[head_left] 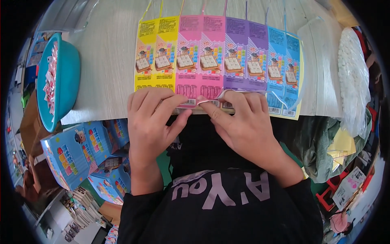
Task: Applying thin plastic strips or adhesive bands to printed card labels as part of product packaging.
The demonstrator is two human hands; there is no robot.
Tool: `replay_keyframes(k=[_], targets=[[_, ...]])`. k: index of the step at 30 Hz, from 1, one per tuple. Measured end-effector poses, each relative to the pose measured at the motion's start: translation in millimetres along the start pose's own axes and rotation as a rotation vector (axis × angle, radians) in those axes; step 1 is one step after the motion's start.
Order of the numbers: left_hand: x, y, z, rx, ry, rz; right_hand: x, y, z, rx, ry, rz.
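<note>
A printed sheet of sticker labels (212,53) lies on the table, in yellow, pink, purple and blue columns with pictures of square biscuits. My left hand (149,116) rests on its near edge at the yellow and pink columns, fingers stretched out and thumb apart. At the pink and purple columns, my right hand (243,118) pinches a thin trim strip (209,100) that has come up along the near edge. More of this narrow strip curls loose over the blue columns. The right thumb is mostly hidden beneath the index finger.
A teal basin (67,81) holding small wrapped pieces stands at the left. Blue printed boxes (79,150) are below the table's left side. On the right are a clear bag of white pieces (352,77) and a dark green bag (317,150). Thin strips trail beyond the sheet's far edge.
</note>
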State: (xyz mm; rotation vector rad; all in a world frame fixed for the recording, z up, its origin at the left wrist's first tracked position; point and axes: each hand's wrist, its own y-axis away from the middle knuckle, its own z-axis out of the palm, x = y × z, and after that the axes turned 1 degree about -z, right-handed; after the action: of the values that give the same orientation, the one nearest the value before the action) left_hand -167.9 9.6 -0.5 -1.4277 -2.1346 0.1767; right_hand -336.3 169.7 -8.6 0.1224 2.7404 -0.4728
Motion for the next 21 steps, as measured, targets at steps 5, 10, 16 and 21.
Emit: replay_keyframes(k=[5, 10, 16, 21], targets=[[6.7, 0.7, 2.7, -0.022, -0.037, 0.01, -1.0, 0.2, -0.2, -0.002, -0.002, 0.008], [2.6, -2.0, 13.0, -0.001, 0.035, 0.008, -1.0, 0.2, 0.1, -0.018, 0.013, 0.019], [-2.4, -9.7, 13.1, 0.053, 0.104, 0.024, -1.2, -1.3, 1.1, -0.012, 0.012, 0.019], [-2.3, -11.4, 13.4, 0.096, 0.133, -0.034, -0.7, 3.3, 6.0, 0.009, 0.07, -0.027]])
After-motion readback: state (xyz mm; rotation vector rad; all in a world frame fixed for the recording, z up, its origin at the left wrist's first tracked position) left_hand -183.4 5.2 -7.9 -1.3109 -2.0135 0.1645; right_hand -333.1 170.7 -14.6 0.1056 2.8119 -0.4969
